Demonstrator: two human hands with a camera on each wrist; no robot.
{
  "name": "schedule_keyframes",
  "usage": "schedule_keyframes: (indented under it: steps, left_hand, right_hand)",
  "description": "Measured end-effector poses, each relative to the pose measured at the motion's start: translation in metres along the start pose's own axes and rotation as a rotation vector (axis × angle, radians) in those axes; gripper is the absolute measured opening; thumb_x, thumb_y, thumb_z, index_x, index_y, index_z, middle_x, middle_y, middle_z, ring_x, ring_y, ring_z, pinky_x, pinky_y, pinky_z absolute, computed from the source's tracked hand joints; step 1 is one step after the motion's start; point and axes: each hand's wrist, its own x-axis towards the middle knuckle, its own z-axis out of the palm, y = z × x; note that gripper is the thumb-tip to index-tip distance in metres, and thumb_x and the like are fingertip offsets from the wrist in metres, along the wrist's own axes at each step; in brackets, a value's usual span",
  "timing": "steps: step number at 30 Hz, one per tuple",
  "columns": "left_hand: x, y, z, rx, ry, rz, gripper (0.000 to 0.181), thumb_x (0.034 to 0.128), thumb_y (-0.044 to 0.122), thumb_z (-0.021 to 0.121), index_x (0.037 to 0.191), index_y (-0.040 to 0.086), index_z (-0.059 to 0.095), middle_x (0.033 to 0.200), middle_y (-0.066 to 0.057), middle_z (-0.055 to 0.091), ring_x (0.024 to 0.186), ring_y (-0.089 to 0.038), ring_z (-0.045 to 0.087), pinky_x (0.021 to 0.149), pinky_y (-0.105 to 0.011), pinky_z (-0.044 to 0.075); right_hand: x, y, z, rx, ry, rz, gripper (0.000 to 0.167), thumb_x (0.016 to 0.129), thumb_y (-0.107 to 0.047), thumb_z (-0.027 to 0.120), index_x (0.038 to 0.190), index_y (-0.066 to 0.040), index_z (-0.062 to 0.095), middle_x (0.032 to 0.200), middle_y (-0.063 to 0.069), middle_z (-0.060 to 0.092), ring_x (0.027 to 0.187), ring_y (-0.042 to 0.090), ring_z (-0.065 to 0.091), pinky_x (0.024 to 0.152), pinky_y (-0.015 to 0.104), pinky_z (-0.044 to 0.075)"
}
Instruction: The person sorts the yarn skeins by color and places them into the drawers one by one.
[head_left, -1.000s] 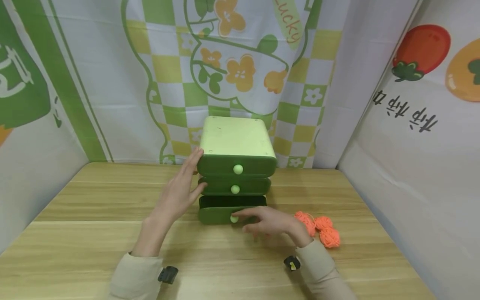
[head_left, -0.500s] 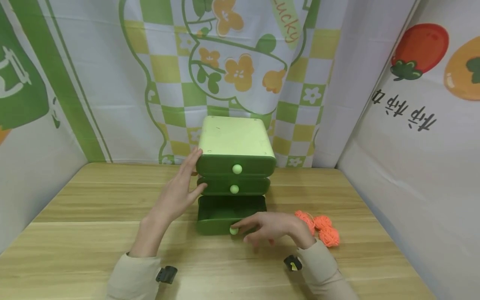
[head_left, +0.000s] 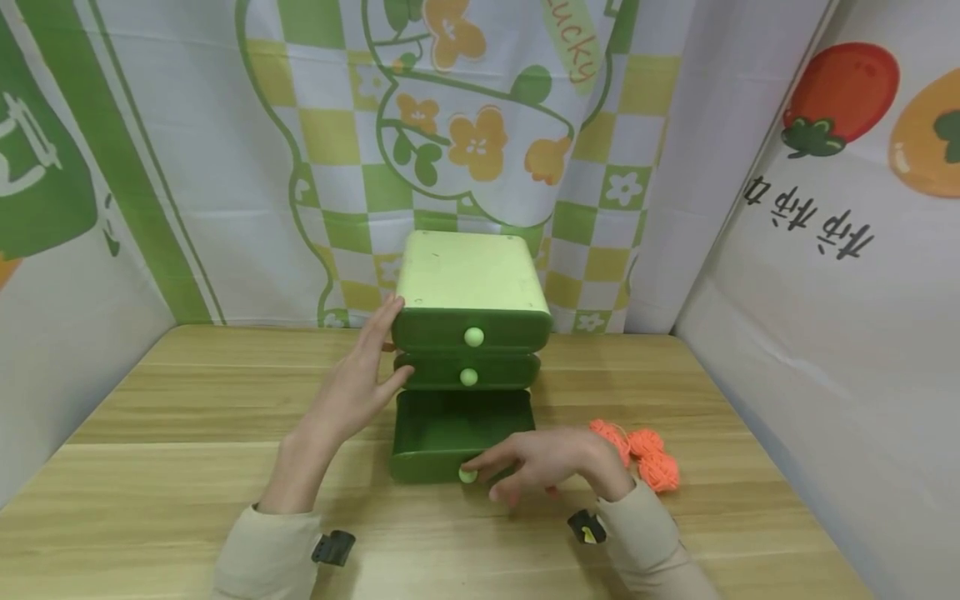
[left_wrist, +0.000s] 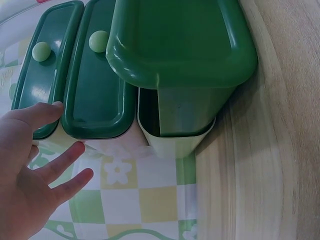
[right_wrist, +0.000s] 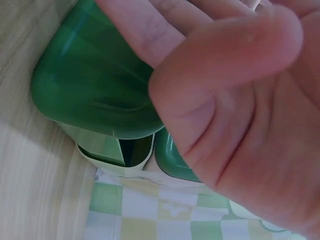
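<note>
A pale-green cabinet (head_left: 472,271) has three dark green drawers with round knobs. Its bottom drawer (head_left: 420,467) is pulled out and looks empty in the head view; the upper two are closed. My right hand (head_left: 551,462) hooks its index finger over the bottom drawer's knob (head_left: 468,476), the thumb apart below. My left hand (head_left: 348,396) rests on the cabinet's left side with fingers spread, the thumb at the edge of the middle drawer (head_left: 502,372). The left wrist view shows the left hand (left_wrist: 30,170) beside the two closed drawers; in the right wrist view the right hand (right_wrist: 240,100) covers the knob.
Several balls of orange yarn (head_left: 658,472) lie on the wooden table (head_left: 187,417), right of the cabinet and close to the right wrist. A patterned cloth (head_left: 337,133) hangs behind the cabinet, with printed side walls left and right.
The bottom drawer has slid farther out toward me, with my right hand moving along at its knob. My left hand has stayed against the cabinet's side.
</note>
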Motion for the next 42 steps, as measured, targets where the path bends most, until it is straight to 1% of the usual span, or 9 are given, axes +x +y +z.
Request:
schedule_keyframes:
  steps: [4, 6, 14, 19, 22, 29, 32, 37, 42]
  left_hand:
    - [0.000, -0.001, 0.000, -0.006, 0.004, 0.003, 0.096, 0.0940, 0.013, 0.069, 0.160, 0.032, 0.003, 0.169, -0.003, 0.006, 0.115, -0.033, 0.062, 0.054, -0.027, 0.048]
    - [0.000, -0.001, 0.000, -0.005, 0.005, 0.006, 0.096, 0.0940, 0.013, 0.069, 0.160, 0.032, 0.003, 0.169, -0.003, 0.007, 0.115, -0.033, 0.062, 0.052, -0.026, 0.047]
    - [0.000, -0.001, 0.001, -0.004, 0.000, 0.002, 0.095, 0.0943, 0.015, 0.069, 0.160, 0.033, 0.003, 0.169, -0.003, 0.007, 0.114, -0.031, 0.063, 0.053, -0.027, 0.048]
    - [0.000, -0.001, 0.000, -0.011, -0.006, 0.005, 0.094, 0.0947, 0.015, 0.068, 0.160, 0.032, 0.003, 0.169, -0.002, 0.005, 0.113, -0.033, 0.063, 0.060, -0.032, 0.052]
    - [0.000, -0.001, 0.001, -0.015, -0.011, 0.001, 0.094, 0.0949, 0.015, 0.068, 0.160, 0.032, 0.003, 0.169, 0.000, 0.004, 0.115, -0.032, 0.063, 0.065, -0.034, 0.053]
    - [-0.001, -0.002, 0.001, -0.031, -0.016, -0.005, 0.095, 0.0950, 0.014, 0.068, 0.160, 0.033, 0.002, 0.169, 0.001, 0.003, 0.117, -0.031, 0.062, 0.067, -0.036, 0.054]
    - [-0.002, -0.002, 0.000, -0.034, -0.016, -0.004, 0.095, 0.0949, 0.014, 0.068, 0.160, 0.033, 0.002, 0.169, 0.001, 0.003, 0.117, -0.032, 0.062, 0.066, -0.036, 0.054]
    - [-0.002, -0.001, -0.001, -0.036, -0.021, -0.006, 0.095, 0.0953, 0.015, 0.068, 0.160, 0.034, 0.001, 0.169, 0.000, 0.003, 0.118, -0.032, 0.061, 0.063, -0.032, 0.052]
    - [-0.001, 0.000, -0.001, -0.033, -0.025, -0.007, 0.095, 0.0955, 0.015, 0.067, 0.160, 0.033, 0.001, 0.169, 0.001, 0.002, 0.119, -0.032, 0.061, 0.064, -0.035, 0.054]
  right_hand:
    - [0.000, -0.002, 0.001, 0.010, -0.015, 0.007, 0.052, 0.099, -0.025, 0.061, 0.149, -0.025, 0.048, 0.133, 0.005, 0.065, 0.086, 0.020, 0.072, 0.041, 0.028, 0.040]
    - [0.000, -0.002, 0.001, 0.009, -0.022, 0.003, 0.053, 0.099, -0.025, 0.061, 0.149, -0.025, 0.047, 0.138, 0.006, 0.062, 0.090, 0.017, 0.072, 0.041, 0.028, 0.041]
    - [-0.002, 0.000, -0.002, 0.018, -0.030, -0.009, 0.050, 0.099, -0.025, 0.062, 0.147, -0.026, 0.050, 0.140, 0.006, 0.061, 0.095, 0.018, 0.072, 0.042, 0.028, 0.042]
    - [-0.009, 0.001, -0.006, 0.021, -0.012, -0.018, 0.048, 0.098, -0.026, 0.062, 0.145, -0.027, 0.053, 0.137, 0.006, 0.063, 0.090, 0.023, 0.071, 0.043, 0.026, 0.044]
    - [-0.016, 0.002, -0.010, 0.033, 0.015, -0.021, 0.045, 0.098, -0.026, 0.060, 0.143, -0.028, 0.055, 0.133, 0.006, 0.065, 0.091, 0.022, 0.071, 0.043, 0.024, 0.044]
    - [-0.031, 0.006, -0.020, 0.000, 0.109, -0.031, 0.035, 0.101, -0.027, 0.057, 0.136, -0.025, 0.061, 0.124, 0.002, 0.070, 0.092, 0.029, 0.070, 0.043, 0.024, 0.045]
    - [-0.037, 0.009, -0.024, -0.007, 0.138, -0.028, 0.034, 0.101, -0.029, 0.056, 0.135, -0.025, 0.062, 0.123, 0.002, 0.070, 0.093, 0.028, 0.070, 0.044, 0.024, 0.045]
    - [-0.047, 0.014, -0.032, -0.004, 0.205, -0.037, 0.035, 0.102, -0.029, 0.056, 0.135, -0.022, 0.062, 0.120, 0.005, 0.071, 0.084, 0.022, 0.070, 0.042, 0.022, 0.041]
    - [-0.056, 0.024, -0.040, -0.028, 0.278, -0.043, 0.037, 0.102, -0.027, 0.057, 0.135, -0.014, 0.062, 0.116, 0.011, 0.071, 0.063, 0.016, 0.061, 0.045, 0.024, 0.042]
